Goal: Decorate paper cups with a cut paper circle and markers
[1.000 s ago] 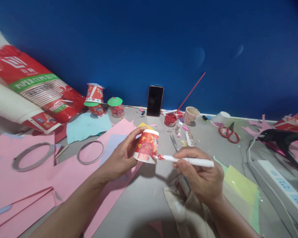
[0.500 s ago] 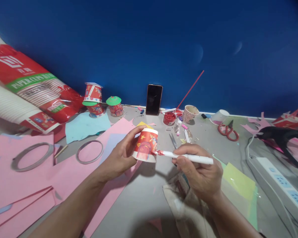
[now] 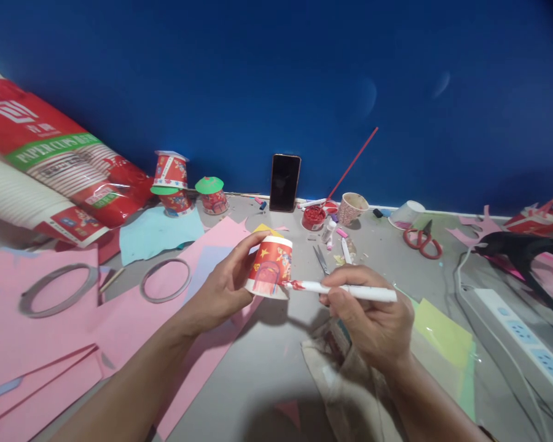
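My left hand [image 3: 223, 279] grips a red patterned paper cup [image 3: 273, 267] from its left side, holding it upside down above the table. An arched, door-like shape is drawn on the cup's front. Between the thumb and fingers of my right hand [image 3: 373, 319] is a white marker [image 3: 350, 290]. Its red-stained tip meets the cup's lower right side, touching or very close to it. Beneath and behind the right hand lie small scissors [image 3: 321, 260], their handles mostly hidden. A crumpled beige cloth [image 3: 334, 380] lies under the right wrist.
Pink paper sheets [image 3: 50, 331] and tape rings [image 3: 164, 280] spread to the left, below a bag of paper cups [image 3: 64, 153]. Decorated cups [image 3: 170, 184], a phone [image 3: 284, 183] and a red pot [image 3: 314, 218] line the back. Red-handled scissors [image 3: 423, 240] and a power strip [image 3: 525, 337] lie right.
Both hands keep their hold on the cup and marker, hardly moving. The marker's tip stays at the cup's lower right side. The whole view has shifted slightly.
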`<state>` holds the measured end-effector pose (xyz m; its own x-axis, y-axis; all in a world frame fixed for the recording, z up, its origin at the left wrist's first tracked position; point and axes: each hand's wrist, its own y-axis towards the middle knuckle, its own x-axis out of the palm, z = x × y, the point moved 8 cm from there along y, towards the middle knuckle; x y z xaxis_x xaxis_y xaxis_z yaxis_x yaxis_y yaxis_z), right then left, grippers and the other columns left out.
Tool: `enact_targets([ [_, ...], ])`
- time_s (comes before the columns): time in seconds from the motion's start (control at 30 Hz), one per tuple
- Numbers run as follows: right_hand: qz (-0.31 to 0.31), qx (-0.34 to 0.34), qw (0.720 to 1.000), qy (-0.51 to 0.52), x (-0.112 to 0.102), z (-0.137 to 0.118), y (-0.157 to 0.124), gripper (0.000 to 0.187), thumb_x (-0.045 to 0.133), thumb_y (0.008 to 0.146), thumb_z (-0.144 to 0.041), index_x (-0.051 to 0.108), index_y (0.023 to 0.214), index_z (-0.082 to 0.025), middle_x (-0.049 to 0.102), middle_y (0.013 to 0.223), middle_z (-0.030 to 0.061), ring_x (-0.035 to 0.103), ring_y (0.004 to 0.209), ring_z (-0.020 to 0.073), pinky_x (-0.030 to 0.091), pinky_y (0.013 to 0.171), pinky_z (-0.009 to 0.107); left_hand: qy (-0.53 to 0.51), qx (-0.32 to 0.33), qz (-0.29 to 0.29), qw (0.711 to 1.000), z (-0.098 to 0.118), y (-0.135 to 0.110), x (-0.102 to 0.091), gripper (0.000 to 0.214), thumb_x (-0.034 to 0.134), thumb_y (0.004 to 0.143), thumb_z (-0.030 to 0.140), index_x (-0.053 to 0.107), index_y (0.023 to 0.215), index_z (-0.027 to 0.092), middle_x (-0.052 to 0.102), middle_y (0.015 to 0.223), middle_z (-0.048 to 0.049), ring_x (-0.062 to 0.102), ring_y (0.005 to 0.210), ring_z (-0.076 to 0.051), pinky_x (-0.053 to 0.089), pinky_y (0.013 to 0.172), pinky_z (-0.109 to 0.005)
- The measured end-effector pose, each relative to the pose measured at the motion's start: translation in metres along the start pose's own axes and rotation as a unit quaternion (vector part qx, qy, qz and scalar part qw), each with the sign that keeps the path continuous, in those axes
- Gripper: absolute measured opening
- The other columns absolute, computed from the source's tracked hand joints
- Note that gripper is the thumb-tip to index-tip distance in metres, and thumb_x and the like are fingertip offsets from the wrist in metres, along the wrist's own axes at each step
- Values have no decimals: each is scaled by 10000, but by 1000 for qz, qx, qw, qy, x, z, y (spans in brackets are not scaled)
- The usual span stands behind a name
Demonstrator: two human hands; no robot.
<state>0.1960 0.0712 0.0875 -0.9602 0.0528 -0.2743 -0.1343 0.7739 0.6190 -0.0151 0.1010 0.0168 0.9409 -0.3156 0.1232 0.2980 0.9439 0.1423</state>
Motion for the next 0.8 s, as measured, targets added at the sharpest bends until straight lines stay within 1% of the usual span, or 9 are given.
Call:
enact_targets([
  [0.1,-20,0,1000,5,2,-2,1,95,706,940,-171,769,893,-223,781,741,-3,706,564,138,525,513,231,-11,-2,-6,1000,-1,0,1,732,827,906,281,490,1552,344,571,1565,-115,666,1314,-331,581,1054,-415],
  [0.23,-39,-5,999,11,5,-6,4,119,690,939,-163,757,859,-221,763,701,-13,689,553,131,511,504,221,-9,-1,-7,1000,-1,0,1,730,829,904,293,494,1551,333,579,1560,-125,653,1327,-331,584,1037,-401],
  [0.37,-26,-3,1000,8,4,-3,2,107,700,942,-169,767,883,-227,779,736,-11,688,555,129,524,523,228,-1,-2,0,1000,1,0,2,745,838,894,302,493,1554,328,578,1556,-130,653,1329,-347,575,1053,-427],
  [0.47,-12,1,1000,6,3,2,0,89,709,955,-195,776,907,-226,781,749,-3,692,553,137,533,526,243,-3,-7,-9,1000,1,0,4,759,836,895,323,481,1565,318,562,1573,-147,665,1310,-360,580,1045,-449],
  [0.6,-4,12,1000,1,2,3,0,108,697,970,-234,779,900,-217,779,744,15,691,543,146,532,504,251,10,-2,-3,1000,0,0,2,767,840,892,332,481,1570,322,514,1629,-141,618,1370,-365,535,1115,-462],
  [0.67,-16,11,1000,3,3,0,2,125,687,968,-231,770,876,-214,771,722,14,677,528,144,527,496,254,15,-1,4,1000,-1,0,0,766,840,892,331,481,1569,318,517,1627,-136,594,1396,-366,521,1133,-463],
  [0.8,-43,3,999,17,6,-4,3,136,672,963,-198,751,853,-216,749,678,-4,639,497,130,515,493,249,14,-2,8,1000,-1,-1,0,759,844,886,330,496,1560,331,521,1624,-123,581,1408,-360,528,1118,-444],
])
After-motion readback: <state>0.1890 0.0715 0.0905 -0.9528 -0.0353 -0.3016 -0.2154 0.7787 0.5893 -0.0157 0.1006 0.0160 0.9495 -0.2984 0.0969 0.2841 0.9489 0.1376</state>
